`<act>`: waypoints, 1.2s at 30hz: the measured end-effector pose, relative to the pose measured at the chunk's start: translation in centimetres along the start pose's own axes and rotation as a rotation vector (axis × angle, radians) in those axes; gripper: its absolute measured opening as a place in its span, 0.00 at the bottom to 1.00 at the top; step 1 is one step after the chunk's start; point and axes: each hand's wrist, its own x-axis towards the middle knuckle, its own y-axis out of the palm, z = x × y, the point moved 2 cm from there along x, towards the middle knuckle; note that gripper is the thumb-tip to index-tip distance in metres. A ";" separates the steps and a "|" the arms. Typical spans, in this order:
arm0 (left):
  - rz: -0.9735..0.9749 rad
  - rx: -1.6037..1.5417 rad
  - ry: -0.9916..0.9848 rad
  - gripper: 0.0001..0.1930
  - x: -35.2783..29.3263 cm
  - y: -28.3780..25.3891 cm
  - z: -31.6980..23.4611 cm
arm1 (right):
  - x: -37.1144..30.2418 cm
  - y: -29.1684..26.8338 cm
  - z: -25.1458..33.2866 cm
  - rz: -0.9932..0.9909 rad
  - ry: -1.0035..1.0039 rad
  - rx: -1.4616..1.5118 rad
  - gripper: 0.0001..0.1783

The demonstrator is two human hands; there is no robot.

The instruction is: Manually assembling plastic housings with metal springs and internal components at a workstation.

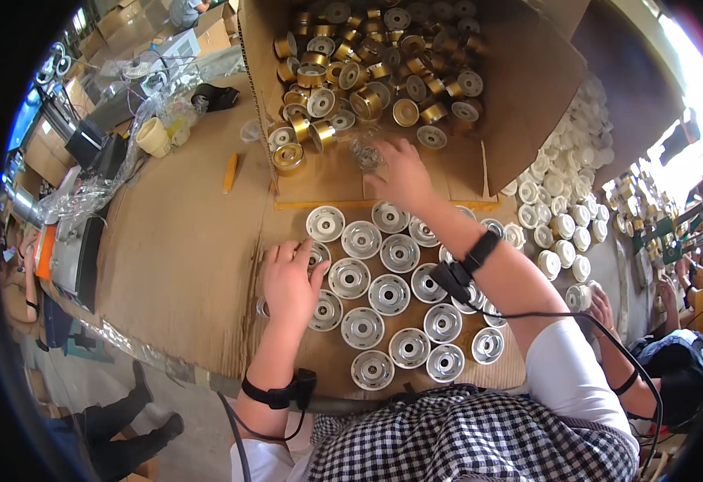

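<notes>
Round silver metal cups (388, 295) with a hole in the middle lie in rows on the cardboard-covered table in front of me. At the left edge of these rows, my left hand (288, 281) has its fingers and thumb around one silver cup (317, 255), partly covering it. My right hand (403, 178) reaches to the mouth of a large cardboard box (319, 189). Between its thumb and fingertips is a round silver cup (365, 153), smeared by motion. Inside the box lies a heap of gold-sided cups (351, 76) with pale faces.
Many white round plastic pieces (564, 229) are piled right of the box. An orange strip (230, 173), a cream cup (153, 137) and clear plastic wrap (102, 189) lie to the left. At the right, another person's hand (600, 309) is near a pale round piece. Cables run from my wrist straps.
</notes>
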 end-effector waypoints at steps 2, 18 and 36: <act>-0.032 -0.058 -0.069 0.24 -0.1 -0.2 -0.6 | 1.4 0.4 -1.3 -0.046 0.098 -0.105 0.22; -0.186 -0.213 -0.068 0.22 -0.2 -4.1 -2.4 | 1.6 1.0 -0.3 0.239 0.141 -0.098 0.23; -0.032 -0.360 -0.548 0.22 -6.6 -3.5 4.6 | -3.6 -4.7 0.2 0.509 -0.039 0.130 0.22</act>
